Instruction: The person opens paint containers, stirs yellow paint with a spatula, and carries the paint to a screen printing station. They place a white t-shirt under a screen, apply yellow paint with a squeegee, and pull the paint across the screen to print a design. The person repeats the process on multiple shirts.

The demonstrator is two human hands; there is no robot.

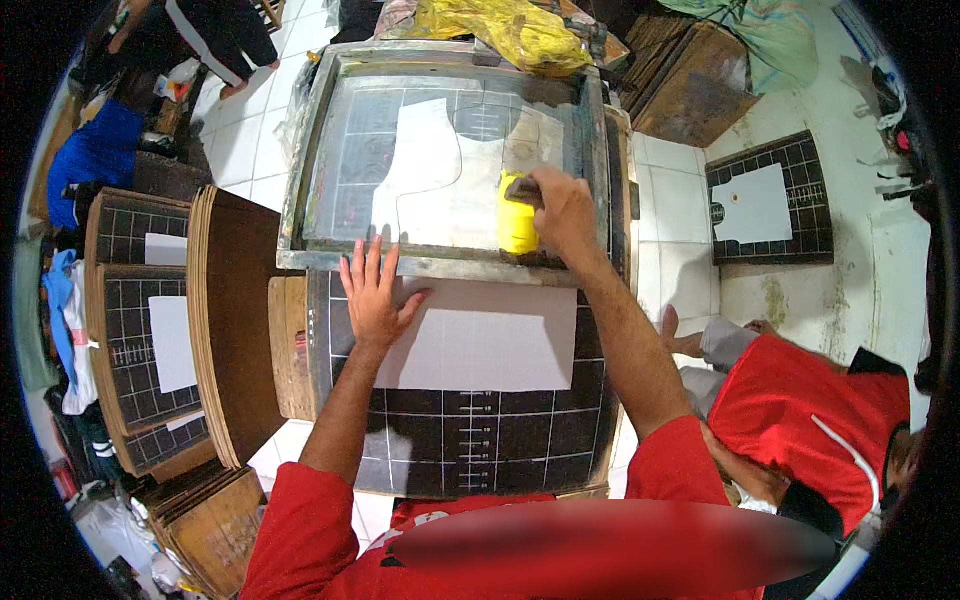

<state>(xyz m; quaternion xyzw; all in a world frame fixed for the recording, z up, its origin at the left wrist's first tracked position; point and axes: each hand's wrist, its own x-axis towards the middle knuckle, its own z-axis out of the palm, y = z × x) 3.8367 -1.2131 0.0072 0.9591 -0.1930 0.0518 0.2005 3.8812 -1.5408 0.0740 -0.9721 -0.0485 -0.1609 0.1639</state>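
A framed screen [440, 265] lies over a black gridded board [530, 435]. Pale shapes show through its mesh. My right hand [563, 215] is closed around the dark handle of a squeegee [523, 190] on the right half of the mesh. Bright yellow, either its blade or ink, shows just below the handle; I cannot tell which. With fingers spread, my left hand [375, 300] lies flat across the frame's near edge and a white sheet [490, 340]. That sheet rests on the board, its far part hidden under the frame.
Several upright boards [235, 330] stand at left. A yellow plastic bag [500, 30] sits beyond the frame, with leaning wooden panels [690, 80] to its right. Another gridded board with white paper [755, 205] lies at far right. A person in red [800, 420] sits at lower right; another person's legs [220, 45] show far left.
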